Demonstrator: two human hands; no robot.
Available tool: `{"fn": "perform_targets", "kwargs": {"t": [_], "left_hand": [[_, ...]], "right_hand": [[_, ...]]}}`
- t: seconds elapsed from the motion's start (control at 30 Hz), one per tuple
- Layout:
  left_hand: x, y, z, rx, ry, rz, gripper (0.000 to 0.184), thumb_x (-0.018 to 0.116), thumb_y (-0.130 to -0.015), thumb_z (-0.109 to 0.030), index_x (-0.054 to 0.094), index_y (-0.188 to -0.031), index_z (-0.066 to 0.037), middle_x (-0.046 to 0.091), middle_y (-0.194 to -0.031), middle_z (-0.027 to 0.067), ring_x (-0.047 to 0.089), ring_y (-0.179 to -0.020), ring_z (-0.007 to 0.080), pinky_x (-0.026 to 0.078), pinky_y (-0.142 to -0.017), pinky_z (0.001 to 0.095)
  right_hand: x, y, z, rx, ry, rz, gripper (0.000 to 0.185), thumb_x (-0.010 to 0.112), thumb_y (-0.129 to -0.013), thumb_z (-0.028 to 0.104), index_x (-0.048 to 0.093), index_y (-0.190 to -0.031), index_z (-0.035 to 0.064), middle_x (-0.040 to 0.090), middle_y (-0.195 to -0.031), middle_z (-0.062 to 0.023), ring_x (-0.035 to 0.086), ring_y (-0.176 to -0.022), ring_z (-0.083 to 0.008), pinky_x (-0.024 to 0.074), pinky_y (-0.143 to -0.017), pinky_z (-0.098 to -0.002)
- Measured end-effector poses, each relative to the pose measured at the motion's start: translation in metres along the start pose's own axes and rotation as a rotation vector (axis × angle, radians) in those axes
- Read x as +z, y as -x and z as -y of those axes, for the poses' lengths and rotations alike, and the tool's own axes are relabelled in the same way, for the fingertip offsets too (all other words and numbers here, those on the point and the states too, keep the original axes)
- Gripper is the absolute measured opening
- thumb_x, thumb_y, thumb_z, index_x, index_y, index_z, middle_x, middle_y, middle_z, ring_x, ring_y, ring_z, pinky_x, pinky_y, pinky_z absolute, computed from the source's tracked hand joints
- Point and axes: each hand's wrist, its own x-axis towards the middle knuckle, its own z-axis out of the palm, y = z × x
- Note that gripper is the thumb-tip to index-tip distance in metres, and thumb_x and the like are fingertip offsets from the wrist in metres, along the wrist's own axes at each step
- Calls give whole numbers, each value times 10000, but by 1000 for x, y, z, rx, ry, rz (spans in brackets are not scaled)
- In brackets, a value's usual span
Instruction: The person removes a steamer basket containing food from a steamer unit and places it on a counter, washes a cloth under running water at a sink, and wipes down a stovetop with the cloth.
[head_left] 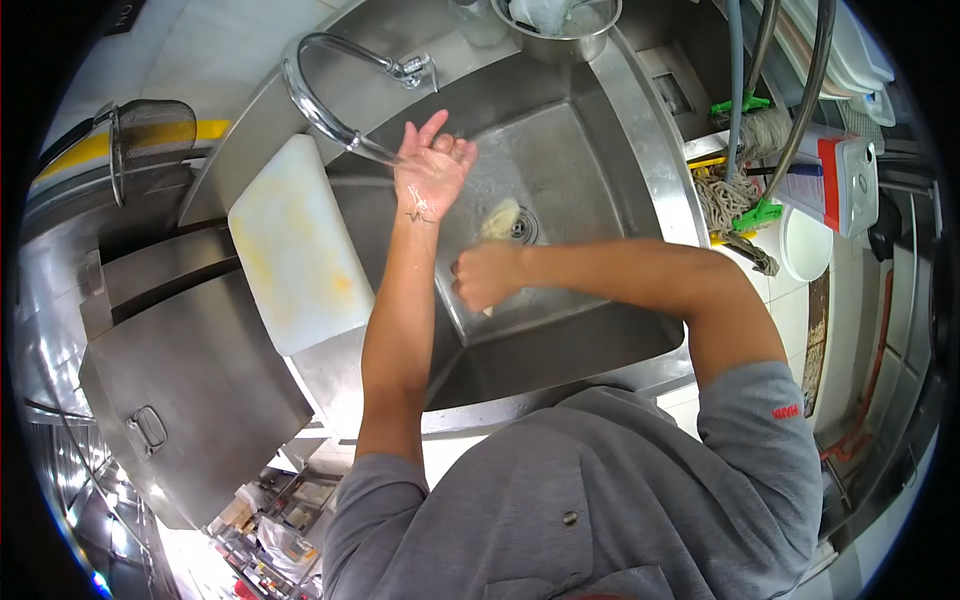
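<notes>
My left hand is palm up beneath the spout of a curved chrome faucet. Its fingers are spread and slightly curled, nothing lies in the palm, and the skin looks wet as water runs onto it. My right hand is closed in a fist over the steel sink basin. A pale yellowish, soft-looking piece sticks out past the fist on both sides; its kind cannot be made out. Just beyond the fist is the round drain.
A stained white cutting board leans along the sink's left side. A metal pot stands at the back rim. Mop heads, a white bucket and hoses are at the right. A strainer hangs at the left.
</notes>
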Motion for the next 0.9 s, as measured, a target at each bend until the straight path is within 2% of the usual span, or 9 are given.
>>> {"fn": "perform_targets", "kwargs": {"t": [0.17,0.3,0.37,0.4,0.47,0.57,0.67,0.77,0.9], "left_hand": [[-14,-14,-6,-16,230,276,462,489,-915,-404,559,-1134,-3,569,-741,65,534,-845,260,440,-856,376],[-24,-26,0,78,169,156,482,478,-923,-393,520,-1170,19,590,-860,103,536,-930,288,453,-887,382],[-15,-22,9,220,69,-65,559,387,-950,-424,420,-1263,38,538,-1154,200,478,-1134,347,385,-1005,442],[-9,-17,11,228,70,-63,559,387,-950,-424,420,-1263,38,538,-1154,200,478,-1134,347,385,-1005,442],[-2,-4,17,202,206,-17,619,268,-970,-445,311,-1328,59,323,-1393,253,325,-1296,387,290,-1079,475],[-7,-1,26,162,212,84,659,205,-968,-470,256,-1360,58,212,-1459,245,243,-1339,397,239,-1099,480],[-24,3,30,210,283,107,676,291,-951,-488,265,-1346,59,277,-1438,221,296,-1324,341,238,-1102,445],[-47,13,42,178,89,79,649,290,-956,-462,268,-1338,62,265,-1443,221,284,-1334,328,214,-1115,441],[-27,26,60,246,87,-83,575,288,-969,-393,286,-1315,66,289,-1434,213,294,-1329,315,236,-1110,439]], "right_hand": [[7,13,42,77,-148,229,118,632,-681,202,672,-691,91,648,-765,-98,646,-783,-260,524,-585,-380],[3,25,57,105,-203,252,162,650,-672,163,673,-818,99,635,-766,-86,641,-803,-254,523,-613,-375],[-9,30,57,494,-294,114,365,683,-637,142,624,-997,117,623,-762,-90,637,-758,-275,516,-614,-397],[-24,26,53,487,-290,116,365,683,-637,142,624,-997,117,623,-762,-90,637,-758,-275,516,-614,-397],[-51,13,45,1148,-433,-292,672,693,-621,114,471,-1252,180,615,-765,-106,631,-727,-314,510,-624,-429],[-46,8,12,1130,-499,-56,878,673,-610,96,309,-1396,242,616,-819,-165,608,-716,-379,489,-653,-488],[-1,10,-22,1154,-375,-82,898,660,-685,121,194,-1432,296,631,-813,-163,630,-757,-374,511,-644,-459],[-35,17,-39,1161,-363,-10,764,606,-751,162,245,-1413,281,641,-859,-179,638,-770,-370,511,-671,-458],[19,42,-67,1154,-233,34,671,553,-801,196,266,-1404,253,648,-910,-174,640,-832,-350,513,-713,-452]]}}
